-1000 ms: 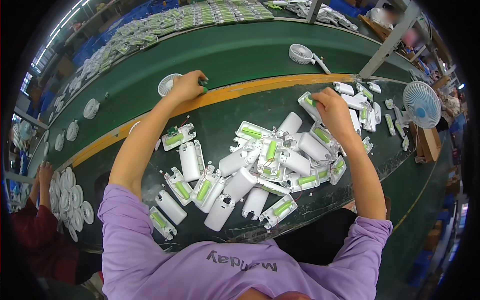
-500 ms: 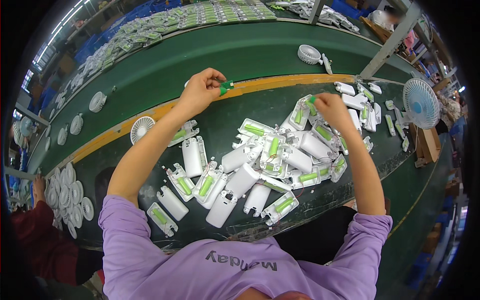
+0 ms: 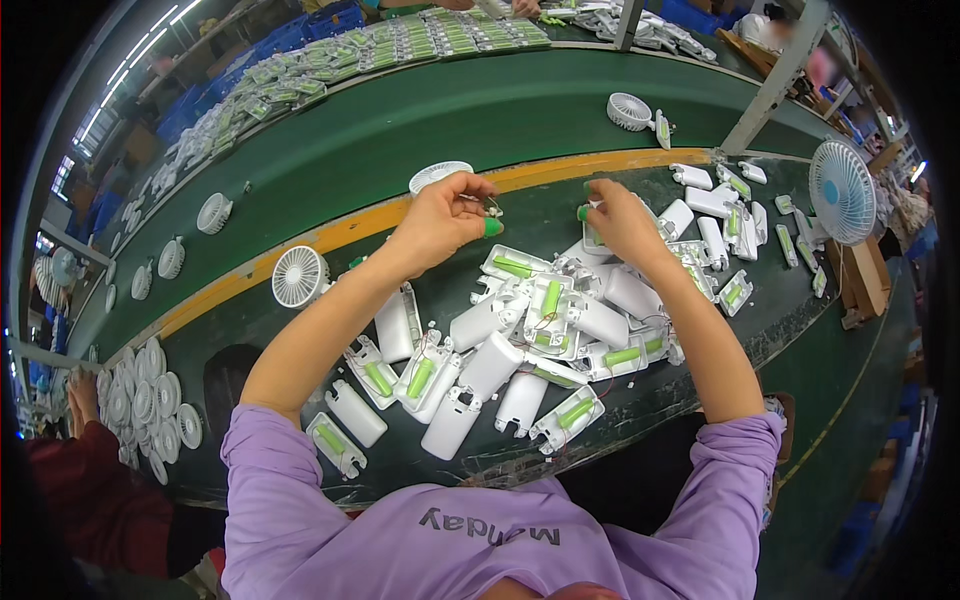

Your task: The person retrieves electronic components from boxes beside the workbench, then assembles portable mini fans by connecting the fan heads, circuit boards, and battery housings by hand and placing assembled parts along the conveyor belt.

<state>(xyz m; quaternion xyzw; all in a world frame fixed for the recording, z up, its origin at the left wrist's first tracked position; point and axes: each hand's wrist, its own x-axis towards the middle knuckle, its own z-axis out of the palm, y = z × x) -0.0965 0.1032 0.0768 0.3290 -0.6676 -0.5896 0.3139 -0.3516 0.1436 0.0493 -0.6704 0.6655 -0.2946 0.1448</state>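
Observation:
My left hand (image 3: pixel 447 222) pinches a small circuit board (image 3: pixel 494 209), seen nearly edge-on, between thumb and fingers. A green cover sits on the thumb tip. Opposite it, my right hand (image 3: pixel 622 228) hangs over the pile with curled fingers and green-covered tips; whatever lies in them is too small or hidden to make out. Just beneath that hand shows a white shell (image 3: pixel 592 243), partly covered. Below both hands lies a heap of white plastic housings (image 3: pixel 487 366), several open, with green battery cells (image 3: pixel 551 298) and thin wires inside.
A yellow ledge (image 3: pixel 540 178) divides the dark bench from a green conveyor (image 3: pixel 400 110) carrying round white fan heads (image 3: pixel 213 213). A fan head (image 3: pixel 300 277) rests by my left forearm. Stacked white discs (image 3: pixel 145 400) stand left, beside another person's hand (image 3: pixel 83 395). A blue-bladed fan (image 3: pixel 842 192) stands right.
My left hand has moved right and down with the circuit board. My right hand has come left, so both are closer together. Another person's hands now show at the far top.

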